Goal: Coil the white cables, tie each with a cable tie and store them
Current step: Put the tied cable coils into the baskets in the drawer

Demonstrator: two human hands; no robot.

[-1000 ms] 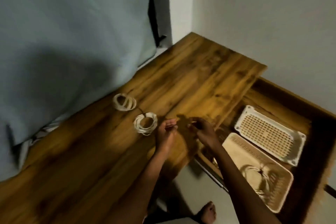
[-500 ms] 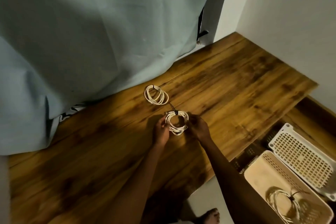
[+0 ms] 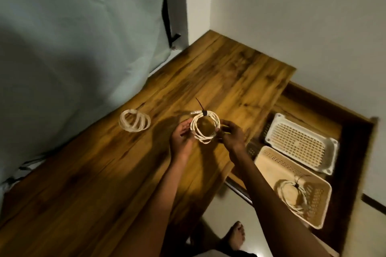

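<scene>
Coiled white cable (image 3: 205, 127) held just above the wooden table (image 3: 104, 173), between both hands. Left hand (image 3: 181, 135) on the coil's left side, palm turned up, fingers lightly bent against the loops; whether pinching or only supporting, cannot tell. Right hand (image 3: 230, 134) on the coil's right side, thumb and fingers closed on the loops. Black cable tie (image 3: 202, 109) fastened round the top of the coil, its loose tail pointing up and to the left. One plug end of the cable visible beside the tie.

Second coil (image 3: 134, 123) lying flat on the table to the left, well apart from the hands, close to the hanging pale cloth (image 3: 73, 37). No tie discernible on it; detail blurred.

Lower wooden shelf (image 3: 313, 106) to the right of the table, bearing two perforated plastic baskets. Beige basket (image 3: 269, 158) nearer, containing a third coil (image 3: 292, 196) bound with a dark tie. White basket (image 3: 332, 152) beyond it, touching or just beside the beige one.

White wall (image 3: 292, 16) behind table and shelf. Bare foot (image 3: 235, 236) on the pale floor below the table edge.
</scene>
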